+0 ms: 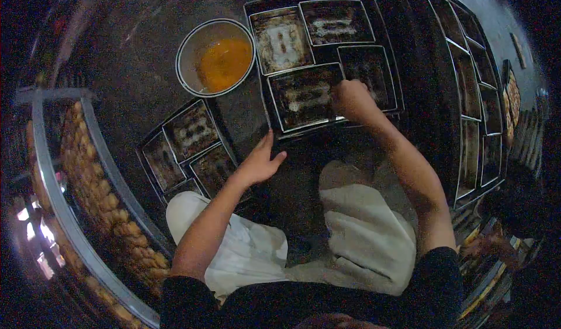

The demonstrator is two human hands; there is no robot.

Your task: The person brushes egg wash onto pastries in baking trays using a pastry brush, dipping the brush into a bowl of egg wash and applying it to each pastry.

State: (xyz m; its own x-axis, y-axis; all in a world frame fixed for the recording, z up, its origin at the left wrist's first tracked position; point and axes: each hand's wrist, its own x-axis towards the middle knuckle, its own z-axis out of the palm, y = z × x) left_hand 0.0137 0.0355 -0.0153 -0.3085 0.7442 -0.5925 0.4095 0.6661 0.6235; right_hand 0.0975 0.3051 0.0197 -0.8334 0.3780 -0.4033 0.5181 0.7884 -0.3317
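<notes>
A dark tray block with four metal-rimmed compartments [323, 56] lies in front of me, its insides stained and streaked with a pale coating. My right hand [355, 101] is closed over the rim between the near-left and right compartments; what its fingers hold, if anything, is hidden. Beside the block's near-left corner is my left hand [260, 162], with thumb and fingers apart and nothing in it. A round metal-rimmed bowl [190, 66] with orange-yellow liquid stands to the left of the block.
A smaller set of compartments [186, 168] lies at the left, near my knee. Stacked trays [453, 74] rise at the right. Along the far left, metal rails [114, 177] border rows of brown, bread-like pieces [96, 183]. Part of another person [497, 244] shows at the lower right.
</notes>
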